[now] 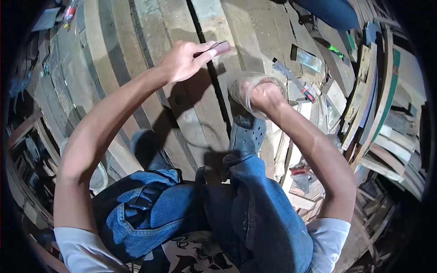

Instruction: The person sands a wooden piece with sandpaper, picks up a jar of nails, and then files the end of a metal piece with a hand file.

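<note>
The left hand [187,59] is pinching a folded brown strip [223,47] between thumb and fingers, holding it above the wooden boards [154,22]. The right hand [267,96] is reaching inside a clear jar [236,88] just beyond the right shoe [246,137]; its fingers are blurring behind the wall, so whether they are grasping anything I cannot tell. A red-handled saw [293,82] is lying beside the jar

Single head-worn, wide-angle view: looks forward and steeply down past the jeans [273,195], near left hand [184,60] and right hand [265,96], from the near side of the plank floor [180,20].
</note>
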`<action>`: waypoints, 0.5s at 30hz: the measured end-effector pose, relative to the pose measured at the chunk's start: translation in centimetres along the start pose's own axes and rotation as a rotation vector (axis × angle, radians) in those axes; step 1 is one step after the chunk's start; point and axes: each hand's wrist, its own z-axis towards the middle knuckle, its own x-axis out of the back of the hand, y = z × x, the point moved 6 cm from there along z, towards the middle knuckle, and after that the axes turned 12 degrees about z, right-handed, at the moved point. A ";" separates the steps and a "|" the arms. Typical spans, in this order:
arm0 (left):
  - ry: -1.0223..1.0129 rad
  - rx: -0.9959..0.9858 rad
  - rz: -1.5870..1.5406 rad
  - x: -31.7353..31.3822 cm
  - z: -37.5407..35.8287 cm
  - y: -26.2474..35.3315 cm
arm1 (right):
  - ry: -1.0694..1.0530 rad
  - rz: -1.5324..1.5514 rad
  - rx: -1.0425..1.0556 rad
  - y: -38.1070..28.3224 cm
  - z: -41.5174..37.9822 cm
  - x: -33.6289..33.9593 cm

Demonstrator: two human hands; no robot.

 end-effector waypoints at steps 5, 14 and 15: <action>0.081 -0.125 0.018 -0.4 0.4 -0.5 | -0.157 -0.027 0.022 0.2 -1.4 3.2; -0.026 -0.021 0.097 -0.1 0.4 -0.5 | -0.009 0.169 0.018 0.0 -3.0 7.7; -0.035 -0.016 0.111 -0.3 0.8 -0.6 | 0.096 0.193 -0.010 -0.4 -3.2 8.6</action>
